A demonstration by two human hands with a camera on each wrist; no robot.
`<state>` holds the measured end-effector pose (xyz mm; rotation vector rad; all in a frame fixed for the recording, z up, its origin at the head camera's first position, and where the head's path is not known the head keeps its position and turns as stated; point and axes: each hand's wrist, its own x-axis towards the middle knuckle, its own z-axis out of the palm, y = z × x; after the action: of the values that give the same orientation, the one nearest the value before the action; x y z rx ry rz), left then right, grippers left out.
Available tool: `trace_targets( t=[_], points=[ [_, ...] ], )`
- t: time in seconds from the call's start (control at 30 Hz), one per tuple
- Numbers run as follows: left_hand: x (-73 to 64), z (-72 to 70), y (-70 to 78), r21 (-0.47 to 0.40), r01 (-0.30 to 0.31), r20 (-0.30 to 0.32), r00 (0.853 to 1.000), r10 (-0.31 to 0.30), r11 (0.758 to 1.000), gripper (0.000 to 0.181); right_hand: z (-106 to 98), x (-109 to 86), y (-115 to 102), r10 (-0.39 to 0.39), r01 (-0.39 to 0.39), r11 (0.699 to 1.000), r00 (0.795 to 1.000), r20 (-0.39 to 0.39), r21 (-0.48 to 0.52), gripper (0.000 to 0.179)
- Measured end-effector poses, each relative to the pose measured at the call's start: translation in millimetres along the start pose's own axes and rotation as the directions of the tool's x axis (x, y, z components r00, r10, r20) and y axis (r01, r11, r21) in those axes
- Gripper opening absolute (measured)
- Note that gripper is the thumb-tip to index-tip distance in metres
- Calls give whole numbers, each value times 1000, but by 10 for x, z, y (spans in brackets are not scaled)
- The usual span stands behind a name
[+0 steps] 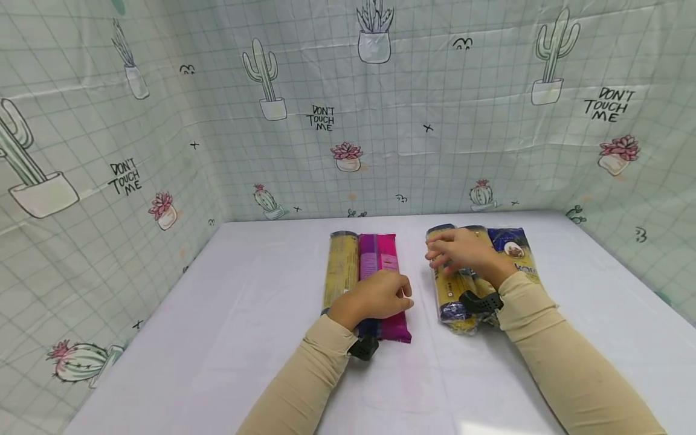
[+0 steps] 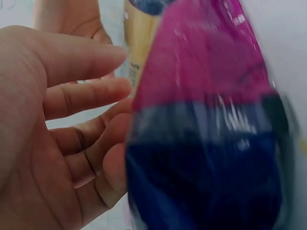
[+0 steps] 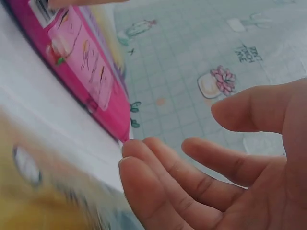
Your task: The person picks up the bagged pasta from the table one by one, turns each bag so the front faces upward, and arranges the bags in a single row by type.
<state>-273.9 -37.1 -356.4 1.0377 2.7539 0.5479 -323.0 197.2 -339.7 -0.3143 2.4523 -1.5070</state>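
A yellow packet with dark blue ends [image 1: 341, 260] and a pink-and-purple plastic packet [image 1: 377, 251] lie side by side in the middle of the table. My left hand [image 1: 377, 296] is over the pink packet, fingers loosely bent. The left wrist view shows its fingertips beside the packet's dark blue end [image 2: 201, 177]; whether they touch, I cannot tell. On the right, my right hand [image 1: 462, 251] is above a yellow packet [image 1: 450, 296], fingers relaxed and apart, gripping nothing. Another yellow packet [image 1: 480, 231], partly hidden by the hand, and a blue-and-yellow packet [image 1: 511, 249] lie beside it.
A white table [image 1: 217, 326] carries all the packets, with a narrow strip of its surface between the two groups. A cactus-print grid sheet [image 1: 380, 90] rises behind the table and along both sides. Each wrist wears a black band [image 1: 363, 348].
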Motion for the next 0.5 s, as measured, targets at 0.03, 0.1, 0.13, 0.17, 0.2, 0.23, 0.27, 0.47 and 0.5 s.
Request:
trace_targets(
  t=[0.03,0.1,0.13,0.17,0.2,0.23,0.27,0.47,0.5],
  points=[
    [-6,-9,-13,13,7,-2,1000,-7,1000,16,22,21,-11,0,0,1000,1000,5,-1,42],
    [-14,-27,-40,33,16,-10,1000,-15,999,17,65,60,-44,-2,2,1000,1000,17,0,42],
    [-22,-42,-50,37,25,-12,1000,-24,999,17,84,80,-62,0,0,1000,1000,22,-6,43],
    [-27,-55,-62,43,29,-17,999,-28,999,16,102,102,-72,2,-2,1000,1000,27,-8,44],
    [-38,-72,-71,43,39,-15,999,-38,998,15,120,124,-79,5,-5,1000,999,32,-7,45],
    [-48,-86,-80,37,53,-13,999,-52,998,15,139,144,-81,10,-10,1000,999,32,-3,46],
    [-57,-98,-94,36,68,-9,998,-68,997,14,159,165,-80,19,-19,1000,999,31,4,47],
    [-119,-150,-185,45,151,15,988,-152,987,18,309,273,-43,85,-85,996,996,14,29,49],
    [-126,-158,-200,55,162,9,987,-162,985,18,338,287,-45,93,-93,995,996,12,22,48]
  ],
)
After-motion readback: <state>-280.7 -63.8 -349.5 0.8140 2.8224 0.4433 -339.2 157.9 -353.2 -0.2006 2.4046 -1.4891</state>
